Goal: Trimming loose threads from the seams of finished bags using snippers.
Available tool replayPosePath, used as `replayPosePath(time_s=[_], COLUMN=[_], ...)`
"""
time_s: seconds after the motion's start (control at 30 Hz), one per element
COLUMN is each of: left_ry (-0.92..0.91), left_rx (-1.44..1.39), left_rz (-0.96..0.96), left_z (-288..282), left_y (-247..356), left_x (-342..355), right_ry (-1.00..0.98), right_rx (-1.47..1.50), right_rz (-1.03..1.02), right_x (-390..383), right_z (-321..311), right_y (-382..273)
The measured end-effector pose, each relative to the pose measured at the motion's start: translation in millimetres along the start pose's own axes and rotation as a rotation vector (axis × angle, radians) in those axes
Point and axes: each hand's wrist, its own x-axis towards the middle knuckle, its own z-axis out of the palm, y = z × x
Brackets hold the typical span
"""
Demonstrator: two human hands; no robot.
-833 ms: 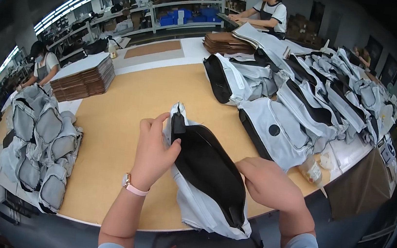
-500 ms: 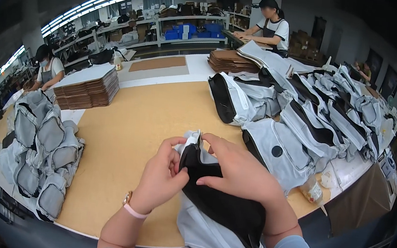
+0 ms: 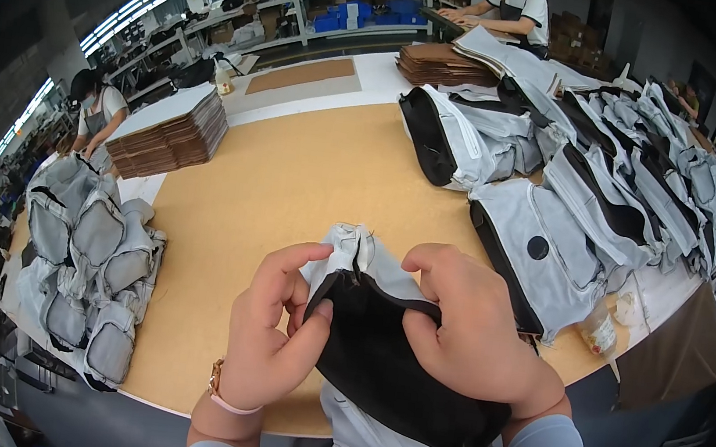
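I hold a white fabric piece with a black interior [image 3: 397,387] upright over the near edge of the work table, its narrow top end with a short slit and loose threads. My left hand [image 3: 281,321] is closed on the left rim near that end, thumb inside against the black, a watch on the wrist. My right hand [image 3: 460,332] pinches the right rim, with its thumb inside and fingers curled over the white edge.
Piled white-and-black pieces [image 3: 608,199] cover the table's [image 3: 230,182] right, beside a plastic bag [image 3: 597,330]. Grey-white pieces [image 3: 72,253] lie left, behind them a board stack [image 3: 164,140]. Brown sheets [image 3: 433,69] lie at the back. Co-workers [image 3: 523,13] [image 3: 101,110] work beyond.
My hands have shifted to the top end of the piece and spread apart on its two rims, folding them outward. The right hand moved from the lower side up to the top.
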Motion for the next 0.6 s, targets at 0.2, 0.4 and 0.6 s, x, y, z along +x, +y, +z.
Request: replayPosePath(time_s=[0.2, 0.4, 0.6], left_ry=[0.022, 0.047, 0.099], left_rx=[0.121, 0.163, 0.255], left_rz=[0.085, 0.168, 0.241], left_z=[2.2, 7.2, 8.0], left_y=[-3.8, -3.9, -4.4], left_x=[-0.2, -4.9, -6.1], right_ry=[0.069, 0.084, 0.023], right_rx=[-0.048, -0.069, -0.108], right_rz=[-0.071, -0.11, -0.102], right_x=[-6.2, -6.5, -5.1], right_z=[1.1, 4.7, 5.6], right_y=[-0.5, -1.0, -5.4])
